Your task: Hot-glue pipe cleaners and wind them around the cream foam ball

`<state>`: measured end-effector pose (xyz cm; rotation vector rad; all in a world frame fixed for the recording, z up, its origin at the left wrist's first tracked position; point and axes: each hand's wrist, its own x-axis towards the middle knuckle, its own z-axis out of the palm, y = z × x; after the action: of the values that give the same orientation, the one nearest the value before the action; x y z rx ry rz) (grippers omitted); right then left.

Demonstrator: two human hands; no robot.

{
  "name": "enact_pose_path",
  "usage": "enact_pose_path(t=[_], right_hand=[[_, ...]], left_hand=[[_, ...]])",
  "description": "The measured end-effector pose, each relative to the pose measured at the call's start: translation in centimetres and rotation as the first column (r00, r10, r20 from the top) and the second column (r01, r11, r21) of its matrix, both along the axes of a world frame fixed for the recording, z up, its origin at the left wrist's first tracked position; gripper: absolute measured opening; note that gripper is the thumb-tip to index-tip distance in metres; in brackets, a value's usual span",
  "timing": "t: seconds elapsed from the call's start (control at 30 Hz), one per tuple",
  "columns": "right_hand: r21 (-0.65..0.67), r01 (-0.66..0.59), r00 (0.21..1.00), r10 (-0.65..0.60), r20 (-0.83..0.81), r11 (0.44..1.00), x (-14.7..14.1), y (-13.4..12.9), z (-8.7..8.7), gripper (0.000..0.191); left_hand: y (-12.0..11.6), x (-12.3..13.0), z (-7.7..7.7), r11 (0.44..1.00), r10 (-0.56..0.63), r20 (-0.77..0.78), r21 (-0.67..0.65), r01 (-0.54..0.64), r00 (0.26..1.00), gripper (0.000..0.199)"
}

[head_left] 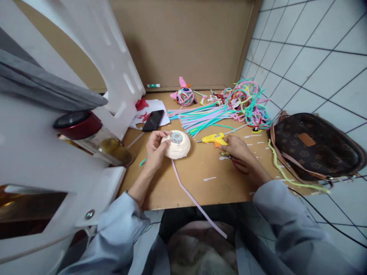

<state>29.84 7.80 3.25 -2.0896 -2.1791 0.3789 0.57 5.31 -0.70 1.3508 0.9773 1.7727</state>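
A cream-coloured round piece [181, 149] with a grey-blue patch on top is gripped at its left side by my left hand [156, 148]. From under it a lilac strip [189, 194] runs down over the table's front edge. My right hand [237, 147] is closed at the back end of a yellow glue gun [212, 138], whose nozzle points left toward the round piece without touching it. Red-handled pliers or scissors [240, 165] lie just under my right hand, partly hidden by it.
Behind lie a bundle of pastel strips [205, 116], a tangled heap [246, 99], a pink decorated ball [185, 95] and a black phone [153, 120]. A brown bag [318, 145] stands right, a red-lidded bottle [97, 137] left. Glue streaks dot the table [183, 202].
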Motion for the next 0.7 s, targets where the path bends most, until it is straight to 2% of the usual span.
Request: enact_pose_path(t=[0.07,0.17,0.3,0.4,0.5,0.6,0.63,0.7], right_hand=[[-0.004,0.018,1.000,-0.018,-0.007,1.000,0.1,0.2,-0.1,0.015],[0.029,0.081,0.995,-0.079,-0.054,0.996,0.0,0.3,-0.3,0.016],[0.134,0.153,0.950,-0.109,-0.294,0.979,0.1,-0.1,0.5,0.027],[0.275,0.102,0.886,0.038,-0.461,0.956,0.0,-0.4,2.6,0.027],[0.336,-0.050,0.786,0.244,-0.567,0.941,-1.0,-0.3,5.3,0.020],[0.363,-0.143,0.663,0.361,-0.655,0.921,-2.9,0.3,6.8,0.033],[0.388,-0.128,0.663,0.369,-0.651,0.913,-3.7,0.5,6.8,0.038],[0.440,-0.037,0.731,0.325,-0.601,0.897,-4.9,0.9,6.1,0.042]], left_hand=[[0.1,0.0,0.0,1.000,0.003,-0.006,-0.001,-0.003,1.000,0.027],[0.2,-0.1,-0.2,1.000,0.001,-0.021,0.002,-0.001,1.000,0.027],[0.2,-0.2,-0.2,1.000,-0.013,-0.029,-0.003,0.013,0.999,0.025],[0.2,-0.2,-0.2,1.000,-0.018,-0.028,-0.003,0.018,0.999,0.024],[0.1,-0.1,-0.2,1.000,-0.010,-0.009,-0.002,0.010,1.000,0.024],[0.1,-0.1,-0.2,1.000,-0.001,0.000,0.000,0.001,1.000,0.025],[0.2,-0.2,-0.3,1.000,0.002,-0.004,0.002,-0.002,1.000,0.025],[0.2,-0.3,-0.3,1.000,0.005,-0.012,0.002,-0.005,1.000,0.025]])
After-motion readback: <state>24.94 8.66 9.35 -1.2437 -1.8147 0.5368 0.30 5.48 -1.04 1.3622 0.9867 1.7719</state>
